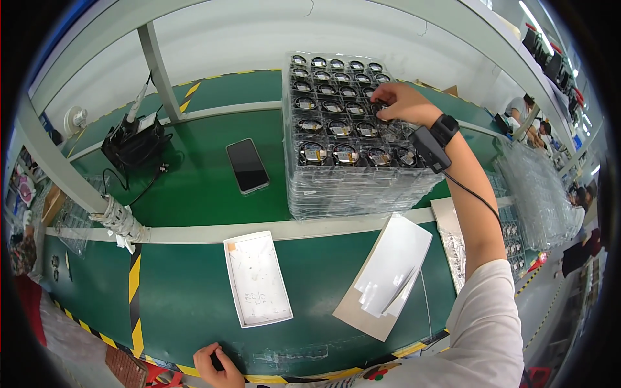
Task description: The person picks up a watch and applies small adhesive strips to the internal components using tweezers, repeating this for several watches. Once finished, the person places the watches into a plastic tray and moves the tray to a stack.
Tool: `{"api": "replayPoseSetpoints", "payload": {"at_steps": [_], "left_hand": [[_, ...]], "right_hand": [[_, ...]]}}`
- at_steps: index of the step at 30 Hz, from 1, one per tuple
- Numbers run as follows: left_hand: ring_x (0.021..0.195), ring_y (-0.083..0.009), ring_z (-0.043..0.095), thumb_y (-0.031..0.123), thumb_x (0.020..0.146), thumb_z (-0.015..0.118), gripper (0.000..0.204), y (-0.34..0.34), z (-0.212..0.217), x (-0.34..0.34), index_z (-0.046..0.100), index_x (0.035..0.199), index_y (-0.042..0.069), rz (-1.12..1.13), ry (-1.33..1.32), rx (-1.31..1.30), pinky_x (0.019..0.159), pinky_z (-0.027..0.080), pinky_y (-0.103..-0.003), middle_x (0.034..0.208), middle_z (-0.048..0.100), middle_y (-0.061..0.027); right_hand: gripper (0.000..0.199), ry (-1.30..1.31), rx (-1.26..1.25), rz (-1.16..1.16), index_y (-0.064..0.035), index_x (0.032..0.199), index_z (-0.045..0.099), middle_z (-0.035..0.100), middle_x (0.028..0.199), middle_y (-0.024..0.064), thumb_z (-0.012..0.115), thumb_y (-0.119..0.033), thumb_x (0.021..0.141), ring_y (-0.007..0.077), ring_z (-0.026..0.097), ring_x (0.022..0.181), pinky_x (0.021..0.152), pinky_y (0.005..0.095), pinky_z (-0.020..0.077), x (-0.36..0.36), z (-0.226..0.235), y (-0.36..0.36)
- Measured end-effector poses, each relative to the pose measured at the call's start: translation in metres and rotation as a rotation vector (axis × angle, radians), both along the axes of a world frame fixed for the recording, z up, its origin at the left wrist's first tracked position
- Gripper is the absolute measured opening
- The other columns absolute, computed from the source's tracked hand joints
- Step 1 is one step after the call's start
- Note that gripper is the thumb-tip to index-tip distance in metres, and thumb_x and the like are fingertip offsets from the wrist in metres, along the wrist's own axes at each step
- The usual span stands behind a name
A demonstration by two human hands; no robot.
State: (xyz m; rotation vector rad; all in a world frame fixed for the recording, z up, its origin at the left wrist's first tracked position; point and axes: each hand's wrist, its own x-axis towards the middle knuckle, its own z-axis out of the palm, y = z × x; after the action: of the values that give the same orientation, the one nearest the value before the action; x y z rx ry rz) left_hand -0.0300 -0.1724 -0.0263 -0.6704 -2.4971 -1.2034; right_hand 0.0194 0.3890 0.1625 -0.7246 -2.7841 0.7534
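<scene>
My right hand (406,105) reaches over the tall stack of clear plastic trays (349,191). Its thumb and fingers pinch at a small round black part (380,107) in the right side of the top tray; the fingers partly hide it. Rows of similar round parts with silvery, label-like rectangles, such as this round part (345,154), fill the tray's pockets. A black wristband (445,129) and a small black box on a cable (429,150) sit at my right wrist. By the table's front edge rests my left hand (217,367), fingers loosely curled, with nothing visible in it.
A phone (247,166) lies left of the stack. Nearer me are an open white box (259,281) and white sheets on cardboard (388,278). A metal frame bar (194,234) crosses the green table. Black cabled equipment (136,142) stands left; plastic-wrapped trays (540,194) stand right.
</scene>
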Motion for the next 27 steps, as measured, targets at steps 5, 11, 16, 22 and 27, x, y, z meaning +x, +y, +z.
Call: {"api": "replayPoseSetpoints", "payload": {"at_steps": [5,11,16,22,27], "left_hand": [[0.073,-0.0284,0.056,0.003,0.083,0.057,0.009,0.001,-0.001,0.001,0.064,0.088,0.0,0.004,-0.008,-0.003,0.068,0.045,-0.036,0.084,0.062,-0.0139],[0.073,-0.0283,0.056,0.004,0.083,0.058,0.009,0.003,0.0,0.005,0.064,0.088,0.0,0.03,-0.015,-0.026,0.068,0.045,-0.036,0.084,0.062,-0.0137],[0.073,-0.0286,0.056,0.005,0.083,0.059,0.008,0.002,-0.005,0.005,0.063,0.087,0.0,0.036,0.047,-0.044,0.068,0.045,-0.036,0.083,0.061,-0.014],[0.072,-0.029,0.056,0.004,0.083,0.06,0.007,0.001,-0.008,0.003,0.063,0.087,0.0,0.043,0.059,-0.058,0.068,0.046,-0.036,0.081,0.061,-0.0143],[0.075,-0.0268,0.054,-0.001,0.08,0.054,0.006,0.002,-0.018,0.003,0.058,0.085,-0.002,0.07,0.015,-0.003,0.07,0.043,-0.034,0.082,0.058,-0.0129]], "right_hand": [[0.042,-0.029,-0.051,0.033,-0.0056,0.108,0.062,0.064,0.101,0.0043,0.071,-0.008,0.067,0.0158,0.056,0.097,0.088,0.0294,0.0427,0.023,-0.005,-0.003],[0.049,0.217,-0.088,-0.067,-0.0061,0.118,0.06,0.061,0.114,0.0057,0.07,-0.012,0.07,0.0172,0.053,0.104,0.095,0.0293,0.039,0.065,0.001,0.014],[0.055,0.015,0.071,-0.044,-0.0047,0.129,0.05,0.046,0.135,0.0143,0.064,-0.019,0.078,0.0263,0.041,0.125,0.104,0.0347,0.0308,0.101,-0.028,0.008],[0.062,-0.005,0.409,-0.042,-0.0019,0.138,0.036,0.028,0.145,0.0251,0.058,-0.025,0.085,0.0354,0.022,0.137,0.109,0.0406,0.0223,0.09,-0.035,-0.022],[0.068,0.105,0.362,0.426,0.0005,0.138,0.033,0.031,0.143,0.0234,0.053,-0.042,0.089,0.0361,0.022,0.137,0.11,0.0442,0.0208,0.004,-0.022,-0.081]]}}
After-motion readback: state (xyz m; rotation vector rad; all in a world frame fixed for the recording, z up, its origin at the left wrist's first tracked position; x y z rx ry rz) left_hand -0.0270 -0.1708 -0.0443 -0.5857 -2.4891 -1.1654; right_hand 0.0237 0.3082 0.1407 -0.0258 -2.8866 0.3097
